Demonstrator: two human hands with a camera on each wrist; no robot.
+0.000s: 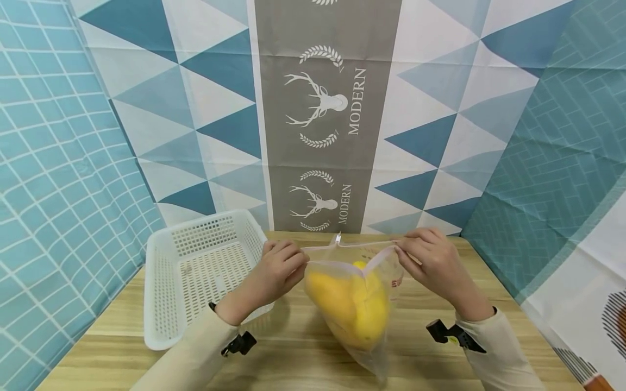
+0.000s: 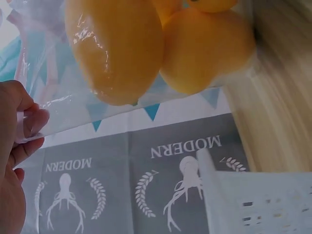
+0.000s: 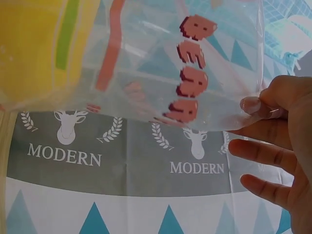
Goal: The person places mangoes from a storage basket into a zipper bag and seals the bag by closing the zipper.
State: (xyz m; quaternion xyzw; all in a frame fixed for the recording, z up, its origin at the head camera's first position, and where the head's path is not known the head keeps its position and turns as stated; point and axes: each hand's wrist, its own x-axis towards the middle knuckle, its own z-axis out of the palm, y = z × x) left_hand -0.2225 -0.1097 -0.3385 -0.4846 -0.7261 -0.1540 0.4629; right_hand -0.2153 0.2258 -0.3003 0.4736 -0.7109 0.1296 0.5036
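A see-through zip bag [image 1: 374,363] with pink edging hangs between the two hands, its mouth gaping and a small slider [image 1: 338,239] at the far rim. Several yellow and orange fruits fill it, among them a long mango-shaped one [image 2: 117,51] and rounder ones [image 2: 207,53]. My left hand [image 1: 282,267] pinches the left upper corner between thumb and fingers. At the opposite corner my right hand [image 1: 435,266] pinches the edge with thumb and index finger, the other fingers spread apart in the right wrist view. Red lettering [image 3: 190,68] runs down the bag's side there.
A white perforated plastic basket [image 1: 163,288] stands on the wooden table [image 1: 425,347] to the left, close by the left forearm. Patterned cloth [image 1: 327,146] hangs behind the table and along both sides. Each wrist wears a strapped black camera [image 1: 239,343].
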